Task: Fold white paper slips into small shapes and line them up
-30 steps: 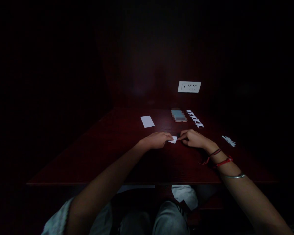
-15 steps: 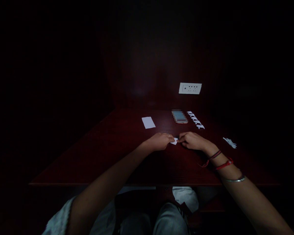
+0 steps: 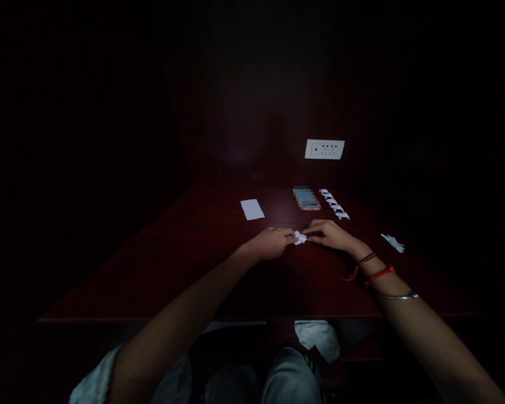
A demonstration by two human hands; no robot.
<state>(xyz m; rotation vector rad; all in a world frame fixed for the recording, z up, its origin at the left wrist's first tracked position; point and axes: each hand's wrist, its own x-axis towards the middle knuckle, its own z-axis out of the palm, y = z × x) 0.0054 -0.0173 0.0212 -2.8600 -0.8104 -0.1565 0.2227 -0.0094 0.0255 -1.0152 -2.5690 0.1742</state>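
Between my two hands, low over the dark red table (image 3: 219, 280), is a small folded piece of white paper (image 3: 300, 238) with pointed corners. The fingertips of my left hand (image 3: 273, 242) pinch its left side. From the right, my right hand (image 3: 329, 233) touches its edge with thumb and forefinger slightly apart. Beyond my right hand lies a row of similar folded white paper pieces (image 3: 334, 205). A flat white sheet of paper (image 3: 252, 209) rests past my left hand.
A blurred-out phone (image 3: 306, 198) lies near the back wall, under a white wall socket (image 3: 324, 149). Thin white paper strips (image 3: 393, 243) are piled at the right. The table's front edge crosses below my forearms. Most surroundings are dark.
The folded paper now shows more points between my hands. My right hand's fingers have loosened and spread a little around its right side. The view has shifted slightly.
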